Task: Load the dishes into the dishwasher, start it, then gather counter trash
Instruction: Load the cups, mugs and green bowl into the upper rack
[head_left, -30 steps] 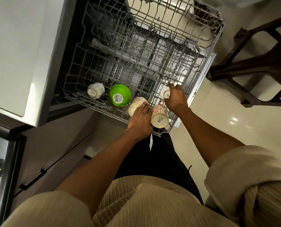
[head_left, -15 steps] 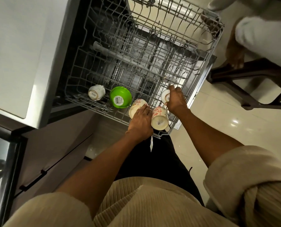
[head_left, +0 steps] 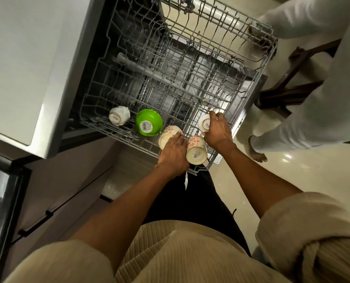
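The dishwasher's upper wire rack (head_left: 258, 64) is pulled out in front of me. Along its near edge sit a white cup (head_left: 118, 116), a green bowl (head_left: 148, 123) and two cream mugs with red flowers, all upside down. My left hand (head_left: 173, 154) rests on the left flowered mug (head_left: 168, 133). The right flowered mug (head_left: 196, 152) stands between my hands. My right hand (head_left: 218, 130) holds a small white cup (head_left: 204, 123) at the rack's near right corner, fingers curled over it.
A white countertop (head_left: 27, 58) lies to the left, with dark cabinet drawers (head_left: 53, 201) below it. Another person in white clothes (head_left: 317, 78) stands barefoot at the right of the rack, beside a dark wooden chair (head_left: 286, 94). The floor is glossy tile.
The person in white has stepped further into view on the right. My hands stay on the same cups, with small shifts of the right fingers.
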{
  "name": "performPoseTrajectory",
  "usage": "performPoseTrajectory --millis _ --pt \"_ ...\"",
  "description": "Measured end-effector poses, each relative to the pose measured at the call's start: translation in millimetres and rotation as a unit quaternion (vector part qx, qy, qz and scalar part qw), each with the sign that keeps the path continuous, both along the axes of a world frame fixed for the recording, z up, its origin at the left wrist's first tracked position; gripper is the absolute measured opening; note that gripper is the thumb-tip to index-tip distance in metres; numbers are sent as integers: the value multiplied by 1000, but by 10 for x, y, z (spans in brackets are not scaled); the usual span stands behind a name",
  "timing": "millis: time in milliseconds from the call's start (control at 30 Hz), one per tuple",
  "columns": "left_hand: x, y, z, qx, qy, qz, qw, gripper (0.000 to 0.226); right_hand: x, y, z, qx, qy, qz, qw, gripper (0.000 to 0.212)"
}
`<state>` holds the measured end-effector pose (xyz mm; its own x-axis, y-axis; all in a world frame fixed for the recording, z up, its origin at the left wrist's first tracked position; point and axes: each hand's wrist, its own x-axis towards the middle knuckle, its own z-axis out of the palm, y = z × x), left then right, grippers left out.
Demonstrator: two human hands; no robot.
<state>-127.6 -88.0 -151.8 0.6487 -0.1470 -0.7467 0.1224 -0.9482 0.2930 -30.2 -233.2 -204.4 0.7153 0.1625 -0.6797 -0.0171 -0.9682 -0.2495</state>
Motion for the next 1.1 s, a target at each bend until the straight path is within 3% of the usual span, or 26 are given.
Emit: performPoseTrajectory --millis 633,900,1100 --pt "21 -16 164 19 -20 53 998 79 -184 26 492 -25 -32 70 997 100" --pt "-123 14 516 28 -103 88 990 77 -383 228 977 36 -88 158 983 87" --pt "-443 192 994 30 -222 191 956 75 -614 612 1527 138 -134 236 953 83"
